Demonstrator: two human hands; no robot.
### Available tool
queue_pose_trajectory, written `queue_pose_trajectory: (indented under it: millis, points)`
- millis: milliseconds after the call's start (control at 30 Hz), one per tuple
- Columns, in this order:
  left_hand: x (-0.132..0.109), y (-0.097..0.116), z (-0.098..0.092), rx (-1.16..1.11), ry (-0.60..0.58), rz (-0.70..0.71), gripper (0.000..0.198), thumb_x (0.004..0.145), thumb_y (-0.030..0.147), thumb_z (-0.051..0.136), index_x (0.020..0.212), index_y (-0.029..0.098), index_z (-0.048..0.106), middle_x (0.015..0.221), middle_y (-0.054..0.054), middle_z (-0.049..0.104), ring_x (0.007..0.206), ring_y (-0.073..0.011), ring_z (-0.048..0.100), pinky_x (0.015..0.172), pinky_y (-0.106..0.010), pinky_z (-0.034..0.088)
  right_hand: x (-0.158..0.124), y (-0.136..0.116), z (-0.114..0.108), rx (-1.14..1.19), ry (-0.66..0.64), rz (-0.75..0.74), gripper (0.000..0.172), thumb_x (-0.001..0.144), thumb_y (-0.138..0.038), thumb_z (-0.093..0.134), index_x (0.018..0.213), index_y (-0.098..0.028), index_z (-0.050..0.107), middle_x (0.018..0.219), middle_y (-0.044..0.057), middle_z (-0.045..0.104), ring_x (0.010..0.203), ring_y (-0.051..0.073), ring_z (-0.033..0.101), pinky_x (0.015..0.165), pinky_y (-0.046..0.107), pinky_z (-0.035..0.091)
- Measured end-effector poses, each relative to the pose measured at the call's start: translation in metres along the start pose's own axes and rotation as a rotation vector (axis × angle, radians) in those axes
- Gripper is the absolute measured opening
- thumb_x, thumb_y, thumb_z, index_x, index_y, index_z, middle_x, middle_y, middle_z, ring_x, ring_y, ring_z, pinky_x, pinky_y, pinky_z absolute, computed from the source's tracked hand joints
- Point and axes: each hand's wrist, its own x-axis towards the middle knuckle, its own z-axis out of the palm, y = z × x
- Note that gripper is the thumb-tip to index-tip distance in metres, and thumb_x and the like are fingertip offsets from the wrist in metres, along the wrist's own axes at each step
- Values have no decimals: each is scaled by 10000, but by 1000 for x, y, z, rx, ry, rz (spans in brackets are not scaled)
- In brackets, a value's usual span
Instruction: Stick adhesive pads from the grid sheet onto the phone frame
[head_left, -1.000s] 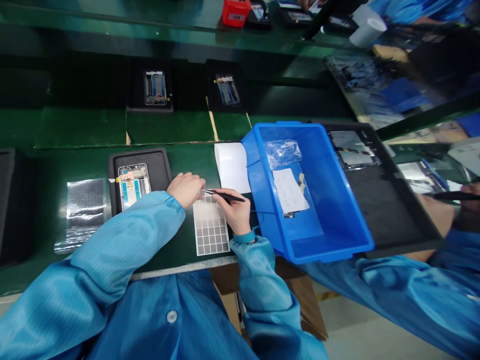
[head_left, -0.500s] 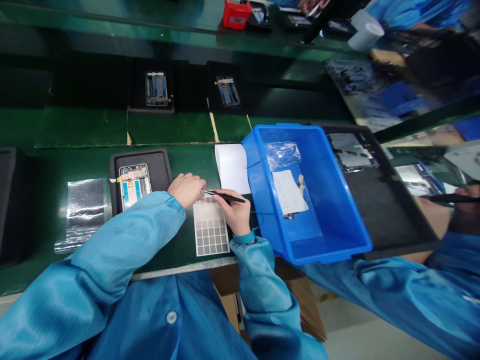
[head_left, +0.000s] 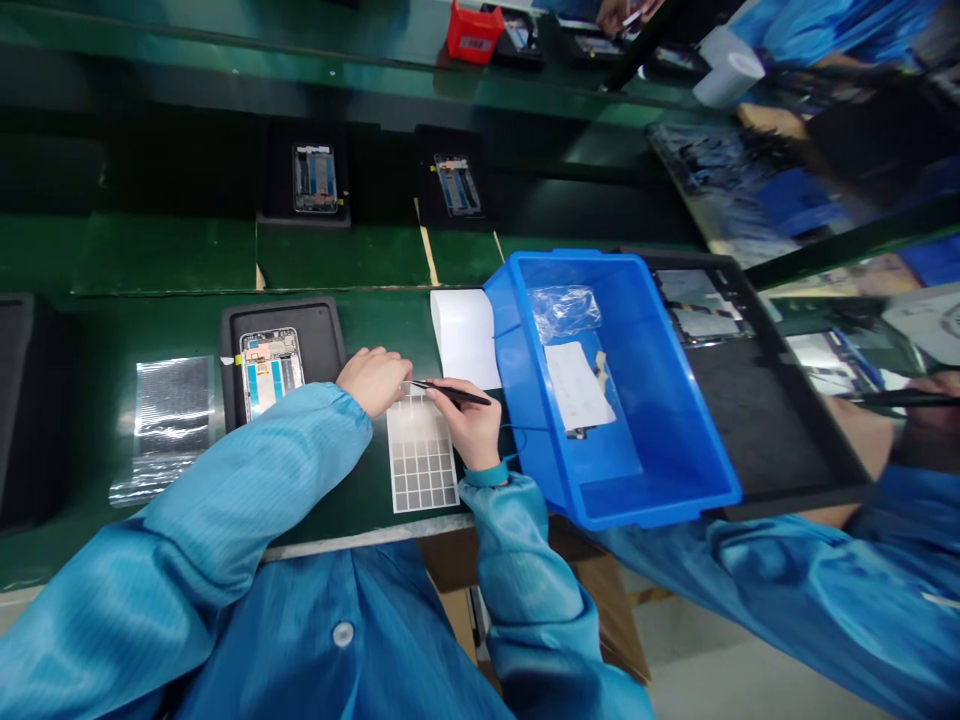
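Note:
My right hand [head_left: 474, 428] is closed around black tweezers [head_left: 459, 394], whose tips point left over the top of a sheet of grey square stickers [head_left: 424, 470]. Beside the tips, my left hand [head_left: 375, 380] is closed at the sheet's upper left corner. Its fingertips are turned away, and what they pinch cannot be made out. Left of that hand, an opened phone [head_left: 270, 365] lies in a black foam tray [head_left: 319, 330], partly covered by my left sleeve. A blue wrist strap circles my right wrist.
A blue bin [head_left: 645, 450] with paper and clear plastic inside stands to the right. White paper [head_left: 466, 340] lies against it. Silvery film [head_left: 174, 400] lies at left. Two more phones [head_left: 315, 180] rest in trays at the back. Another person's hand [head_left: 934, 400] is at far right.
Both hands and the tweezers stay almost in the same place. The whole view has shifted very slightly.

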Motion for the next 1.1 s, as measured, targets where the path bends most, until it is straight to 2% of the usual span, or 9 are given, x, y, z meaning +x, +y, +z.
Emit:
queue_pose_trajectory:
  millis: [1100]
  points:
    - [-3,-1,-1,8,5,12,177,898,265,664,1061,218,716,1101,-75,719,1094,-270,614,913,-383,437,1,-5,4,-13,10,33,214,784,-389,818,898,-210,788,910,68,803,845,235,756,823,402,619]
